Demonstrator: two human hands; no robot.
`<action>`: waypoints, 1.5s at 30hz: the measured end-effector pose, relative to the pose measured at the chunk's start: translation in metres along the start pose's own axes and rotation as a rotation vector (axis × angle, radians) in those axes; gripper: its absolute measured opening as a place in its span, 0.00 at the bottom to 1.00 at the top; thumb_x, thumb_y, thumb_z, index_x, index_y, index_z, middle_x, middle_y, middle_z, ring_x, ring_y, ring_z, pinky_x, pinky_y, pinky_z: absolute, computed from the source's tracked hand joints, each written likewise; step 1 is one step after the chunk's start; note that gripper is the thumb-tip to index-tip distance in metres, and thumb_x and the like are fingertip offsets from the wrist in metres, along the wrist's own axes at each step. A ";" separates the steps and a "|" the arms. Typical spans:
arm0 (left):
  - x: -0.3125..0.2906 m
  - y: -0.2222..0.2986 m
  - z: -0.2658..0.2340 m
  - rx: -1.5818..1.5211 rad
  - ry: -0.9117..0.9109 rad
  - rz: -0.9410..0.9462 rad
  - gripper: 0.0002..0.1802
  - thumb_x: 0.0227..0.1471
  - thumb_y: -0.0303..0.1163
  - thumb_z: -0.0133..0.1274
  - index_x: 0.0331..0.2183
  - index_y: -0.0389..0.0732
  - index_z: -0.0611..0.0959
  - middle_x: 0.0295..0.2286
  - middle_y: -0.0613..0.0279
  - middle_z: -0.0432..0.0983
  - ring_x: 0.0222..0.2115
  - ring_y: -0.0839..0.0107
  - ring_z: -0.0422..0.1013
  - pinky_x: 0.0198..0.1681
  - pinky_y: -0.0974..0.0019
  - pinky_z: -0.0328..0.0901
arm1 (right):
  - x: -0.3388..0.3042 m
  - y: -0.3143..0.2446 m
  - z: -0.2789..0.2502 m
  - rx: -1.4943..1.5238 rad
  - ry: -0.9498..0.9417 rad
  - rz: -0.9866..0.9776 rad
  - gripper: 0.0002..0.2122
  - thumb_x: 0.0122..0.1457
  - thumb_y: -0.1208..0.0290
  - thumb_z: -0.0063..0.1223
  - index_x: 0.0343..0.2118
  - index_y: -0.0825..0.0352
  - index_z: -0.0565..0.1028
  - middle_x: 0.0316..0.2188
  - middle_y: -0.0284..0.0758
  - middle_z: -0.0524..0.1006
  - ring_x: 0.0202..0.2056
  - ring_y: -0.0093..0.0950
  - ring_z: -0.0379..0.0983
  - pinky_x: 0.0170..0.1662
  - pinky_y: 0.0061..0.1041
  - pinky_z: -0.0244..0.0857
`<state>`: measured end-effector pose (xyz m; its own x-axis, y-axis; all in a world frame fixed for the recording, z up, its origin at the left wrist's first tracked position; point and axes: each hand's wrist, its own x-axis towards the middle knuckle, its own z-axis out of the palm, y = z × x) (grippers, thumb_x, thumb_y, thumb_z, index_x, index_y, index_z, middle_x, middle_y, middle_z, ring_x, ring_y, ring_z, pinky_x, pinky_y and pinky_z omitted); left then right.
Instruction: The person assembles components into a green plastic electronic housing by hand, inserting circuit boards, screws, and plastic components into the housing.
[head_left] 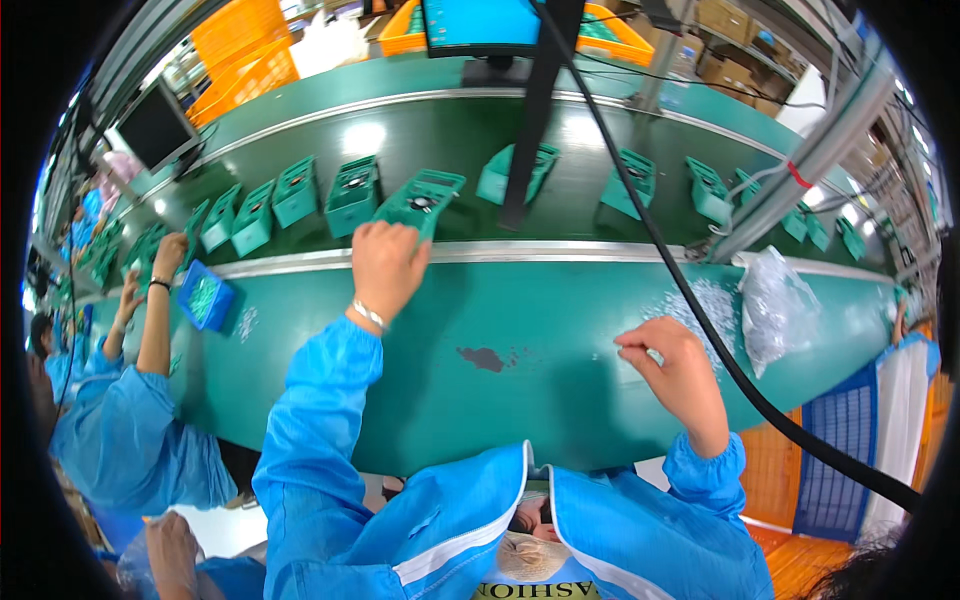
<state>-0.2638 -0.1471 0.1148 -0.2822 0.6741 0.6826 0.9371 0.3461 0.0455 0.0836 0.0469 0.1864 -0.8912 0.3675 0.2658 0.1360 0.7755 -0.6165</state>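
Observation:
My left hand [388,262] is closed on the near end of a green plastic housing [428,196] with a dark round part in its middle. The housing is tilted at the near edge of the conveyor belt. Over the green worktop, my right hand [682,378] has thumb and forefinger pinched together; what lies between them is too small to make out. Right behind that hand spreads a pile of small pale parts [708,305]. Between my hands is a dark patch of tiny pieces [482,358] on the worktop.
More green housings [352,195] stand along the belt [440,135]. A clear plastic bag [775,310] lies beside the pale pile. At left, a co-worker's hand [170,255] is near a blue bin [206,297]. A black cable [690,290] and a dark post [530,140] cross the view.

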 end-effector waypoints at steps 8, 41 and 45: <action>0.053 -0.026 0.084 0.166 0.045 -0.111 0.13 0.54 0.42 0.61 0.36 0.44 0.85 0.32 0.63 0.80 0.40 0.59 0.73 0.50 0.51 0.63 | -0.005 0.062 0.038 -0.044 0.081 0.090 0.03 0.55 0.77 0.61 0.32 0.68 0.80 0.29 0.42 0.79 0.34 0.43 0.76 0.39 0.38 0.70; -0.108 0.062 -0.115 -0.057 -0.078 -0.112 0.11 0.45 0.30 0.66 0.27 0.40 0.79 0.26 0.61 0.74 0.35 0.55 0.73 0.61 0.37 0.59 | 0.016 0.032 0.046 -0.020 0.236 -0.119 0.04 0.52 0.78 0.64 0.31 0.66 0.80 0.29 0.37 0.78 0.33 0.40 0.77 0.36 0.37 0.71; -0.127 0.117 -0.134 -0.202 -0.215 -0.010 0.11 0.40 0.31 0.67 0.25 0.45 0.79 0.25 0.66 0.73 0.34 0.64 0.73 0.60 0.38 0.59 | 0.023 0.000 0.053 0.259 0.090 -0.012 0.06 0.53 0.80 0.65 0.34 0.67 0.82 0.32 0.36 0.78 0.37 0.37 0.77 0.41 0.34 0.72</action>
<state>-0.0909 -0.2798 0.1313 -0.3086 0.8016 0.5121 0.9499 0.2311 0.2106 0.0397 0.0285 0.1532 -0.8483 0.4124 0.3322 -0.0001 0.6271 -0.7789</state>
